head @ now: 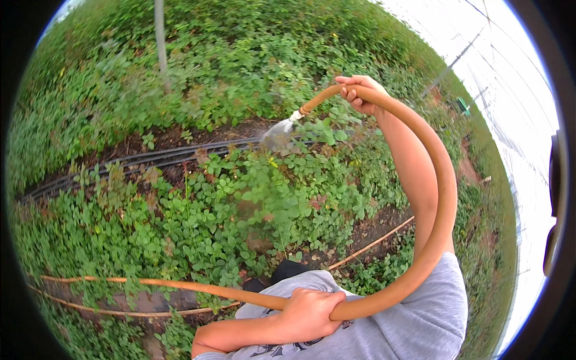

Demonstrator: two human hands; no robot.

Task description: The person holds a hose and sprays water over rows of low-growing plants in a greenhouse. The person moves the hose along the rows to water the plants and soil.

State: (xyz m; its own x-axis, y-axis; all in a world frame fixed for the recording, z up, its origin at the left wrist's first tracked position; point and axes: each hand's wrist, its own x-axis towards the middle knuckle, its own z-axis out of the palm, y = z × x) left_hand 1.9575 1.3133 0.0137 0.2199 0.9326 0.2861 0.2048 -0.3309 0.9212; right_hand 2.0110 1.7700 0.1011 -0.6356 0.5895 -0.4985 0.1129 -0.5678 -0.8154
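An orange-brown rubber hose [443, 180] loops up in a wide arc on the right. My right hand [362, 94] is raised and closed around it a short way behind its end. A white fitting [296, 116] at the hose end points down to the left, and water [277, 132] sprays from it over dark drip lines [180, 153] and leaves. Lower down, my left hand [311, 311] grips the same hose in front of my grey T-shirt. From there the hose runs off to the left.
Dense leafy plants [211, 193] fill the rows on both sides of the drip lines. A thin hose [369, 245] lies along the soil. A grey post [160, 40] rises at the upper left, and a wire-strung frame [454, 63] stands at the upper right.
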